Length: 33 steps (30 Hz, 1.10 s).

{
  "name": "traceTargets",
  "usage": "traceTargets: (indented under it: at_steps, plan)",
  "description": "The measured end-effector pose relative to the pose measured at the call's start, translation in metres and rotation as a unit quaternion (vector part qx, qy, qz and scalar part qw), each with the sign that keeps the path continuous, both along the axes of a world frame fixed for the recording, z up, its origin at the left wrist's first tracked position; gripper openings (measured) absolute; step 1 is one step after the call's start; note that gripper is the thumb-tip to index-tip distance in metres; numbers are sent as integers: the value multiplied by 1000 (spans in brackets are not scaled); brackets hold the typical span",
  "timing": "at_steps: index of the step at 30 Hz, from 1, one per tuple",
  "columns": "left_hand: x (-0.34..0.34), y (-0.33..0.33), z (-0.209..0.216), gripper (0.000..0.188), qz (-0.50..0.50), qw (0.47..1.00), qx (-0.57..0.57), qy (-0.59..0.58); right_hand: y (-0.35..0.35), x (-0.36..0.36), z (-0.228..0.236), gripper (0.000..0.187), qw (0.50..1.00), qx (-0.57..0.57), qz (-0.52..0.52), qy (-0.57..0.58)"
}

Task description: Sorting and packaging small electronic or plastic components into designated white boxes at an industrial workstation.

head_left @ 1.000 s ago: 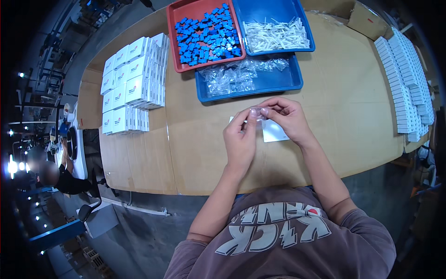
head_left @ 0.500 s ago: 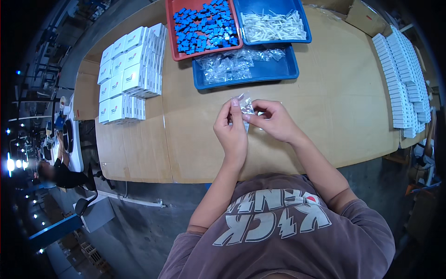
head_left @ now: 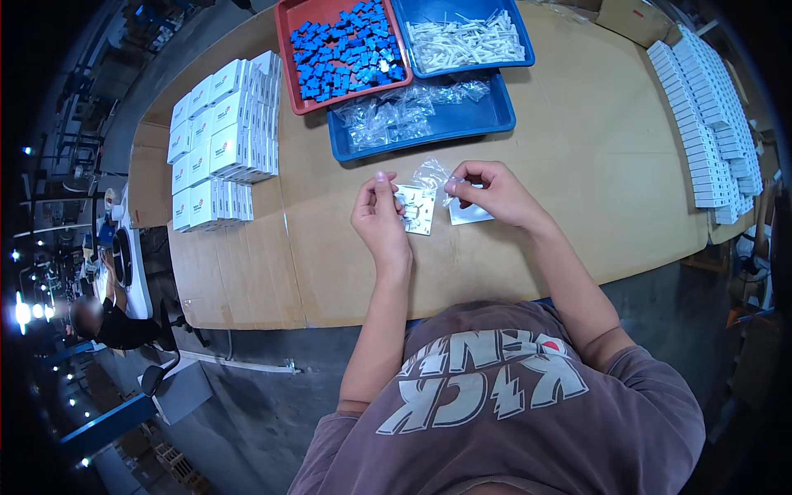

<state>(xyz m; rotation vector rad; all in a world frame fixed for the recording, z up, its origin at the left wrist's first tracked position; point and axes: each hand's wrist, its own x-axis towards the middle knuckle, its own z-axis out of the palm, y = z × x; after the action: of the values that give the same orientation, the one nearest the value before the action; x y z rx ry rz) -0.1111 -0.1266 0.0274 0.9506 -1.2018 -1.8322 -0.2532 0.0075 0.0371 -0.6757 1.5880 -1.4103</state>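
Dark grey floor (head_left: 256, 421), bright lights (head_left: 23, 312) far left

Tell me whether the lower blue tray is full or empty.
Partly filled: clear bags lie in the lower blue tray, but its bare blue bottom shows toward the front right.

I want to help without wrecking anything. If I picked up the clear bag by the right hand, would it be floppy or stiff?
The clear bag is probably floppy, since it looks thin and crinkled. It is likely very light: the right hand seems to pinch it by an edge. Its shiny surface might feel slippery.
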Motion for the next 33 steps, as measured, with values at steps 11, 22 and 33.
traceTargets:
  at_steps: [11,22,33]
  plan:
    - [1,10,-7,24,-79,996,4,-40,4,10,-10,17,991,-75,-54,-96]
    - [10,7,0,15,67,965,-229,-113,-7,22,-19,11,972,-47,-146,-180]
    - [14,19,-7,15,-126,910,-373,-129,-8,28,-19,11,979,-77,-125,-145]
